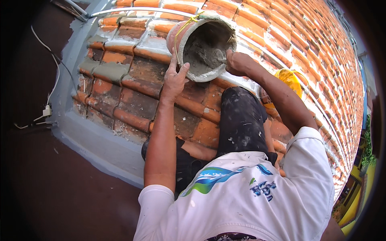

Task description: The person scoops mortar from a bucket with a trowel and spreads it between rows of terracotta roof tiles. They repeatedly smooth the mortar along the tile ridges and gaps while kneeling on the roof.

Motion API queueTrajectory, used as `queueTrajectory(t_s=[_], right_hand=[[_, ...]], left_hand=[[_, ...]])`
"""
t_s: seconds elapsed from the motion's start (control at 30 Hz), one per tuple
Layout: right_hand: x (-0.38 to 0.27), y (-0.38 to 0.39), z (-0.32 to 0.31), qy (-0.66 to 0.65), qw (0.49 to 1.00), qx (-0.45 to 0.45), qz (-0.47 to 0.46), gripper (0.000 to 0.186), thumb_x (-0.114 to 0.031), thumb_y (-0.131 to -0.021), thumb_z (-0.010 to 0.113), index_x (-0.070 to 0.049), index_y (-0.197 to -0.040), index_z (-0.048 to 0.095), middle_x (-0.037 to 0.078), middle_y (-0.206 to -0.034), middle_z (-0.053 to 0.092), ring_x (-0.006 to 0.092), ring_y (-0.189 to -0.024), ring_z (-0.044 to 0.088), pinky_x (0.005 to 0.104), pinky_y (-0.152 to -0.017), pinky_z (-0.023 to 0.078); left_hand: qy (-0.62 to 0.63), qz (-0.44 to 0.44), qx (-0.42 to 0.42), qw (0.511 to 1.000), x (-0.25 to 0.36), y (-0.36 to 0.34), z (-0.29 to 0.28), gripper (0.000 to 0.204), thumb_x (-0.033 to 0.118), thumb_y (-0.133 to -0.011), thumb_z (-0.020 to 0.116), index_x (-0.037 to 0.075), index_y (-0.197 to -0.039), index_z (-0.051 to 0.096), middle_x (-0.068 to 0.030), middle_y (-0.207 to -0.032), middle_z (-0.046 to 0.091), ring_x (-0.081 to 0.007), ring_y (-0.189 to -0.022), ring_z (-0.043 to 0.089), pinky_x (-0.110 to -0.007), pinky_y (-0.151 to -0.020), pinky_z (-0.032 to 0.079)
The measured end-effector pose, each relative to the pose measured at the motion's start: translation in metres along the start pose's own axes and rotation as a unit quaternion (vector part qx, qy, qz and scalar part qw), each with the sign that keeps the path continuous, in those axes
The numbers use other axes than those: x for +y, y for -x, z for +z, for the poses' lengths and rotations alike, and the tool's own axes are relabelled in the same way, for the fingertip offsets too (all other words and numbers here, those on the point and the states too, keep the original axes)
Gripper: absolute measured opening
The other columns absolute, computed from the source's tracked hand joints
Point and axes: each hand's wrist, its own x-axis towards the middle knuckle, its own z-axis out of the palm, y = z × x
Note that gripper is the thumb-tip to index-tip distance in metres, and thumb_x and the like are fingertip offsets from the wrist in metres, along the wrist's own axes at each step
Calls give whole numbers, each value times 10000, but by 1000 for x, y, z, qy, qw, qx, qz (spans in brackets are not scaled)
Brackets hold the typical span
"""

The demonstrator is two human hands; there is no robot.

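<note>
A mortar-crusted bucket (173, 37) leans on the roof tiles with its mouth turned toward me. Wet grey cement mortar (201, 58) lies inside it. My left hand (175, 76) steadies the bucket, thumb on the near rim and fingers along the outer wall. At the right rim my right hand (238, 63) is closed around the handle of what looks like a trowel (222, 60). Its blade is blurred and partly buried in the mortar. A yellow cord (192, 20) is tied at the bucket's upper rim.
Orange clay roof tiles (277, 34) slope away, some smeared with mortar. A yellow bucket (288, 80) stands right of my knee. A white pipe (140, 9) crosses behind the mortar bucket. At left are a grey-coated edge (96, 136) and a white cable (55, 78).
</note>
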Motion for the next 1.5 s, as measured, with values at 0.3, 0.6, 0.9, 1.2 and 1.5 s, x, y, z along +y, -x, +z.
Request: queueTrajectory(t_s=[0.3, 0.6, 0.9, 1.2, 1.5], right_hand=[[-7, 22, 8, -98, 995, -3, 5, 329, -202, -1022, 511, 91, -1171, 537, 392, -1039, 699, 526, -1039, 699, 610, -910, 538], [-55, 95, 13, -376, 922, -43, 85, 431, -268, -1014, 637, 77, -1254, 536, 359, -1067, 694, 530, -1064, 677, 584, -945, 514], [-79, 88, 33, -238, 952, 187, 41, 326, -142, -957, 676, 39, -1148, 482, 324, -1076, 622, 538, -1012, 646, 598, -889, 525], [-120, 43, 104, -217, 962, 133, 99, 270, -130, -987, 611, 12, -1172, 473, 306, -994, 650, 544, -922, 684, 620, -823, 564], [-138, 100, 102, -143, 983, 60, 97, 170, -114, -1029, 580, 14, -1065, 474, 297, -910, 706, 497, -864, 747, 582, -748, 617]], left_hand=[[1, -19, -17, 1000, 6, 0, 0, 886, 315, -1096, 661, 62, -1758, 129, -173, -1524, 565, -222, -1264, 609, -367, -895, 632], [-147, 66, 163, 973, -16, -25, 3, 700, 446, -1140, 523, 0, -1660, 379, -309, -1496, 598, -398, -1317, 641, -449, -1120, 494], [-90, 40, 306, 947, -1, -108, -34, 573, 395, -1150, 495, -58, -1496, 546, -297, -1420, 642, -416, -1260, 655, -473, -1045, 519], [20, -75, 358, 931, 17, -120, -30, 568, 336, -1147, 494, -54, -1560, 481, -294, -1505, 586, -402, -1316, 642, -477, -1075, 528], [-58, -98, 353, 929, 0, -144, -38, 581, 373, -1137, 517, -5, -1579, 509, -273, -1529, 599, -402, -1372, 619, -463, -1135, 500]])
